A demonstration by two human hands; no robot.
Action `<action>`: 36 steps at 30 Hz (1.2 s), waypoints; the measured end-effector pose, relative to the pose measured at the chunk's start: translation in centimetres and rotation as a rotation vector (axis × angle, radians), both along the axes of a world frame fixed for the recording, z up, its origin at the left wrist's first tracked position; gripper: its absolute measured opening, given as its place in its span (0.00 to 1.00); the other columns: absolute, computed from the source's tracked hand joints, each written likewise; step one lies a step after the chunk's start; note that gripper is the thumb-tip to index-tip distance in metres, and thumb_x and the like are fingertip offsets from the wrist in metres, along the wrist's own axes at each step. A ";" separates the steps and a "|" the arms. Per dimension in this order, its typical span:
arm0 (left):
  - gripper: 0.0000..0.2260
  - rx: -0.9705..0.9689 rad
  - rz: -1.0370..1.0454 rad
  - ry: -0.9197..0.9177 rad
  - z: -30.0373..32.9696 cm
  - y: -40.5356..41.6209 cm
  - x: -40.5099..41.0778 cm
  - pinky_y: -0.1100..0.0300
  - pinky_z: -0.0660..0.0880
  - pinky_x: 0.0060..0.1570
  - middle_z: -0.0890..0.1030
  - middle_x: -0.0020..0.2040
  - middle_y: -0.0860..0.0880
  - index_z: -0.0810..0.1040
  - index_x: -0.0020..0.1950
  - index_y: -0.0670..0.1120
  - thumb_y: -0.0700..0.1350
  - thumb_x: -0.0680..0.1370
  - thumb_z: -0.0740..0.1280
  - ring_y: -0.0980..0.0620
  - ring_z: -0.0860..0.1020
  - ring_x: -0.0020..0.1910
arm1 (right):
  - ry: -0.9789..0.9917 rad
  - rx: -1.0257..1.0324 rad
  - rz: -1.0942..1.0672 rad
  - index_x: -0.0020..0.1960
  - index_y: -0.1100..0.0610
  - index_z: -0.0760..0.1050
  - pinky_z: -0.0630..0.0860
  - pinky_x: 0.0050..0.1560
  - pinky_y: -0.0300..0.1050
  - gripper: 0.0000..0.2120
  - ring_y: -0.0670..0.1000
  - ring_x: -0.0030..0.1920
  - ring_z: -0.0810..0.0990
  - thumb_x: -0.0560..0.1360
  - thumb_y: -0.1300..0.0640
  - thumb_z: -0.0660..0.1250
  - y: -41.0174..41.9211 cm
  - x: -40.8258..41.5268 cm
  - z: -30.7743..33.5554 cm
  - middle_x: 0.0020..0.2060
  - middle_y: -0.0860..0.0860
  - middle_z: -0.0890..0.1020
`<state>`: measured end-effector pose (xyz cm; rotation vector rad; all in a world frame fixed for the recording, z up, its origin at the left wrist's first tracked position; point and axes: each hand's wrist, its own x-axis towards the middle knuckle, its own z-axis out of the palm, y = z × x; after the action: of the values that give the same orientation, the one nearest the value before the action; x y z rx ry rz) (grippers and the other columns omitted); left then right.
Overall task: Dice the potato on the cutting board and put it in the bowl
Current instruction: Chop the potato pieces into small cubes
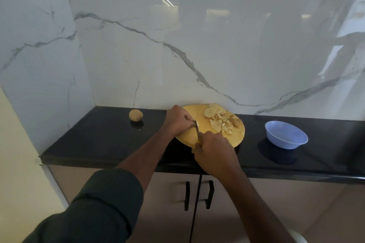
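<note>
No text, label, brand or no. can be read anywhere. Nothing legible is shown on any obj.

Round yellow cutting board [189, 136] on black counter; pale potato slices [214, 111] at far edge, diced pieces [222, 124] heaped beside. Blue bowl [286, 134] right, upright.

A white marble wall [197, 35] with grey veins rises behind a glossy black countertop [98, 140] and reflects pale window light. Below sit beige cabinet doors [167, 213] with black handles [187, 196]. A cream wall [17, 163] stands at left.
</note>
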<state>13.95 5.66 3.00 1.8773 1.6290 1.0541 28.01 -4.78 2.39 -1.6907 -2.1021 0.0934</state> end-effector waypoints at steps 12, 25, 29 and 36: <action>0.21 0.033 0.127 0.166 -0.7 -0.9 1.9 0.53 0.79 0.40 0.81 0.31 0.49 0.80 0.33 0.41 0.59 0.68 0.77 0.50 0.81 0.35 | 0.179 0.094 -0.097 0.68 0.52 0.77 0.81 0.50 0.48 0.16 0.49 0.47 0.81 0.82 0.52 0.63 -1.6 3.5 0.4 0.49 0.51 0.83; 0.12 0.005 -0.076 0.175 0.0 0.1 0.5 0.45 0.75 0.64 0.85 0.46 0.57 0.87 0.50 0.48 0.38 0.71 0.68 0.53 0.81 0.52 | 0.102 0.021 -0.113 0.67 0.52 0.77 0.82 0.50 0.51 0.16 0.51 0.49 0.80 0.81 0.50 0.61 -0.5 2.8 0.2 0.51 0.51 0.81; 0.08 0.046 -0.086 0.173 -0.1 0.2 0.2 0.50 0.80 0.57 0.81 0.35 0.60 0.88 0.48 0.47 0.41 0.70 0.74 0.57 0.82 0.42 | 0.062 0.033 -0.098 0.63 0.54 0.79 0.81 0.47 0.50 0.15 0.52 0.46 0.79 0.81 0.51 0.61 -0.2 2.2 0.5 0.48 0.52 0.81; 0.06 0.056 -0.085 0.147 -0.3 0.3 0.3 0.52 0.82 0.54 0.86 0.44 0.53 0.88 0.46 0.46 0.39 0.72 0.73 0.55 0.83 0.45 | 0.055 0.069 -0.097 0.66 0.54 0.78 0.80 0.45 0.49 0.15 0.53 0.46 0.80 0.81 0.52 0.61 0.3 1.7 0.9 0.48 0.52 0.82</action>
<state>14.25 5.98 2.65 2.0849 1.5974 0.9556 29.68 -4.51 3.24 -1.7257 -1.9582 0.0365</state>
